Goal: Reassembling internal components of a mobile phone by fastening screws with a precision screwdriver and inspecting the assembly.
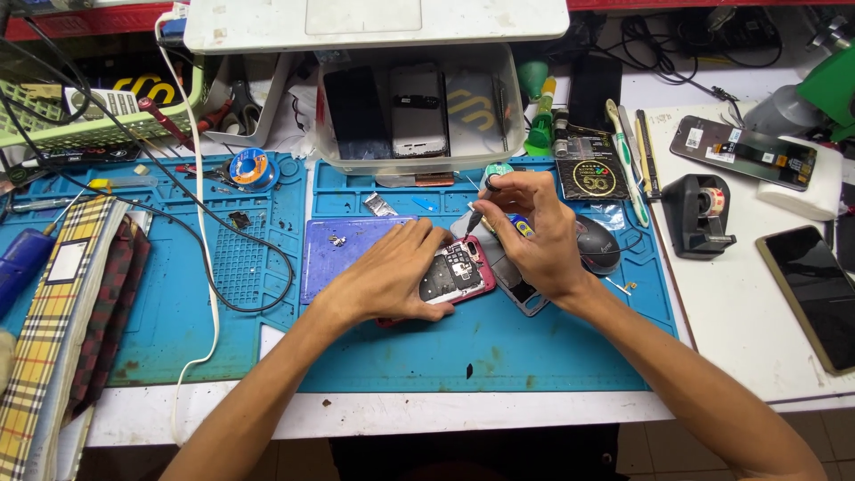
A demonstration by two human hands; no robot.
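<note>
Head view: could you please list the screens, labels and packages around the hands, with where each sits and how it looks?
Phone screen: far right on the white table, dark glass, gold edge.
Display panel: upper right, dark rectangle with small white stickers.
Black square packet: behind the right hand, round gold emblem.
White label: left, on the plaid cloth.
Red phone: opened, under the left hand.

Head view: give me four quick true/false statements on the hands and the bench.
1. The left hand lies flat on the opened red phone. True.
2. The right hand holds a soldering iron. False: it holds a small screwdriver, tip down at the phone.
3. The phone lies on a blue work mat. True.
4. The tape dispenser stands on the blue mat. False: it stands on the white table beside it.
</note>
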